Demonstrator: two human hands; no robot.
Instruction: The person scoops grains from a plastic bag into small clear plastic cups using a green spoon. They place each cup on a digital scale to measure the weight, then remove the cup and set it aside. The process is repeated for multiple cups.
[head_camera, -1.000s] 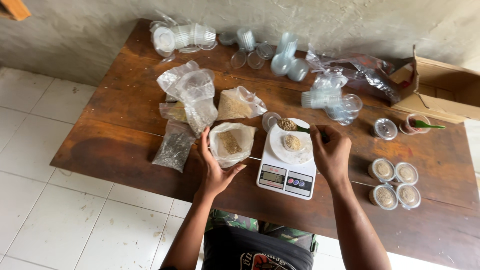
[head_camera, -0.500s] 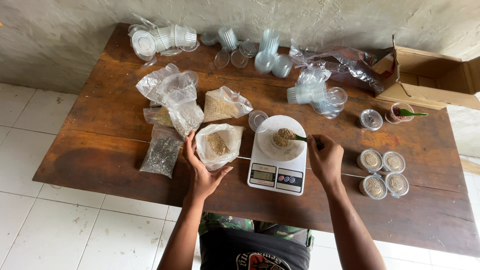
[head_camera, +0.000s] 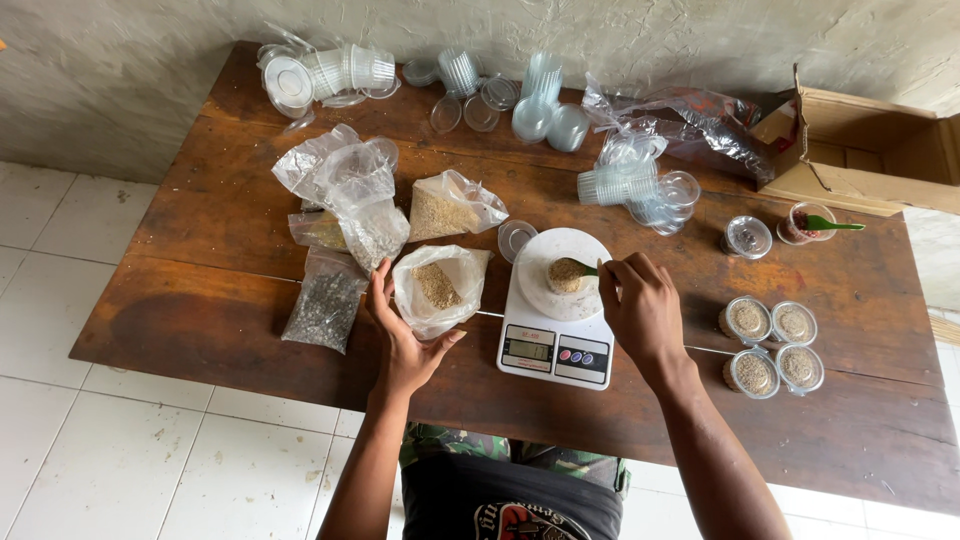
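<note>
On the dark wooden table (head_camera: 200, 330), the left hand (head_camera: 405, 340) cups an open clear bag of tan grain (head_camera: 436, 287); the right hand (head_camera: 640, 310) pinches a green spoon (head_camera: 575, 268) over the small cup on the white kitchen scale (head_camera: 556, 335). Tip gently, watching the display.

The left hand (head_camera: 405, 335) cups an open bag of grain (head_camera: 435, 288); the right hand (head_camera: 640, 310) holds a green spoon (head_camera: 572, 270) over the cup on the white scale (head_camera: 555, 330), four filled cups (head_camera: 772, 345) beside its fingers.
</note>
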